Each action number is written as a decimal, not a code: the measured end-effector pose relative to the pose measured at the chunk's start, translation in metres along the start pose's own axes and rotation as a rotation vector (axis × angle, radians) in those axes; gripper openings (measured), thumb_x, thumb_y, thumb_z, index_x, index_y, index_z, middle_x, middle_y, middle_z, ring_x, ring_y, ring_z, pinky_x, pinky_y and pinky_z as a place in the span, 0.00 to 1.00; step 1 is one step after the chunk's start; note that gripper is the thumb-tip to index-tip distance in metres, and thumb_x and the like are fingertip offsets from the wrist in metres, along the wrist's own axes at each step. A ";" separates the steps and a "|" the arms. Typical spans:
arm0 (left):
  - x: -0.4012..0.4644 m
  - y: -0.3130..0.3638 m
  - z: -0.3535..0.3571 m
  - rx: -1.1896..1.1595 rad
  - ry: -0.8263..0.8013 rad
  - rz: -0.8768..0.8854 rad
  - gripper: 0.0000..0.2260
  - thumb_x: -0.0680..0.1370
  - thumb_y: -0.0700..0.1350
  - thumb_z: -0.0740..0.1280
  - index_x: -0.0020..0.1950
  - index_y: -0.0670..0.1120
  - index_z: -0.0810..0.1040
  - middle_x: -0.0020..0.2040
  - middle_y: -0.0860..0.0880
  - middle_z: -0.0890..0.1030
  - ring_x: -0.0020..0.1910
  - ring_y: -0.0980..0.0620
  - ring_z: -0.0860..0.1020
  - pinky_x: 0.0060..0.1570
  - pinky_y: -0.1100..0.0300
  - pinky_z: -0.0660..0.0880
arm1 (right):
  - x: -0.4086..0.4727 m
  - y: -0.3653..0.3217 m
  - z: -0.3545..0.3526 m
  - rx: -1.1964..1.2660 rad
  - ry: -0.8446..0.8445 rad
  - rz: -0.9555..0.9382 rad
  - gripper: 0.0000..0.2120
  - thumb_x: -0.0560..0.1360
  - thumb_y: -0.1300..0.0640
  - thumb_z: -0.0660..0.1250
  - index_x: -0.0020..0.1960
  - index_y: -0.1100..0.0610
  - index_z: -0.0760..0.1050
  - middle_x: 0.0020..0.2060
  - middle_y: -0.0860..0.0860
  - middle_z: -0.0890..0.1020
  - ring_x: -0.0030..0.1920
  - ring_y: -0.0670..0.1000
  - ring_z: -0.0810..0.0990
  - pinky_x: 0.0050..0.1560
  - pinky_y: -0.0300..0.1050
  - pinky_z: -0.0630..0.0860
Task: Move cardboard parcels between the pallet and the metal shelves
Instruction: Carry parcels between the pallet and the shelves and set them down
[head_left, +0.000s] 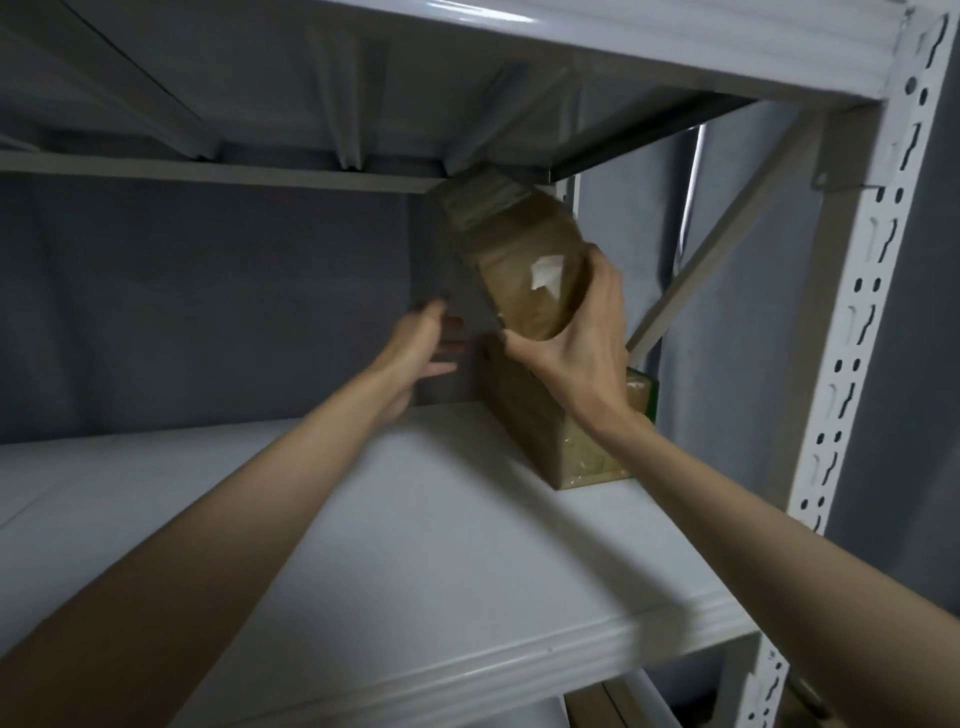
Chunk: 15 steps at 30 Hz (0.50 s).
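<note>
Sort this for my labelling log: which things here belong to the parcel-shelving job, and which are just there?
Job:
- taped brown cardboard parcel, tilted, gripped by the right hand
- left hand, open beside it
- brown cardboard box standing on the shelf
- white metal shelf board

Just there:
- perforated white upright post
- grey wall

the right hand (576, 343) covers the near end of the raised parcel (511, 260); its far end is blurred against the upper shelf. the lower parcel (540, 431) is partly hidden by that wrist. left hand (421, 348) fingertips are smeared. both forearms and the shelf (415, 545) are cut by the frame edges. the parcel's white label is unreadable.
</note>
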<state>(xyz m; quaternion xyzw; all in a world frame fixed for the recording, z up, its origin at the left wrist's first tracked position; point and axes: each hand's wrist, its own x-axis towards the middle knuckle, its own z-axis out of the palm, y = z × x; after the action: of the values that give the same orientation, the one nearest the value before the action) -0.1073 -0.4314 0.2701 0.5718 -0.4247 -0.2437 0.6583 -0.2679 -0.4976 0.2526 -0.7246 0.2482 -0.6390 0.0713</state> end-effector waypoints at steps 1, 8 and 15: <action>-0.001 0.002 -0.011 -0.087 0.001 -0.046 0.19 0.85 0.54 0.56 0.68 0.43 0.72 0.64 0.39 0.79 0.53 0.42 0.80 0.55 0.47 0.77 | -0.008 -0.006 -0.002 -0.032 -0.032 -0.048 0.49 0.64 0.42 0.78 0.76 0.54 0.58 0.68 0.51 0.69 0.65 0.49 0.69 0.66 0.48 0.72; -0.022 0.009 -0.071 -0.317 -0.011 -0.230 0.35 0.70 0.75 0.63 0.58 0.45 0.76 0.49 0.44 0.81 0.46 0.46 0.82 0.39 0.55 0.81 | -0.063 -0.026 -0.010 -0.392 -0.207 -0.432 0.47 0.64 0.44 0.78 0.75 0.53 0.59 0.68 0.55 0.72 0.67 0.57 0.71 0.74 0.61 0.63; -0.059 -0.001 -0.087 -0.154 -0.106 -0.229 0.25 0.67 0.63 0.76 0.55 0.50 0.78 0.53 0.43 0.81 0.50 0.44 0.82 0.35 0.53 0.81 | -0.113 -0.040 -0.024 -0.506 -0.230 -0.592 0.47 0.66 0.44 0.78 0.78 0.52 0.58 0.70 0.56 0.72 0.72 0.59 0.70 0.76 0.61 0.60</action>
<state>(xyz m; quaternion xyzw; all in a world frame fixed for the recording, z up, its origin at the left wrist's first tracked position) -0.0649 -0.3368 0.2543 0.5506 -0.3709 -0.3791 0.6446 -0.2867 -0.4072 0.1732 -0.8263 0.1687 -0.4653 -0.2690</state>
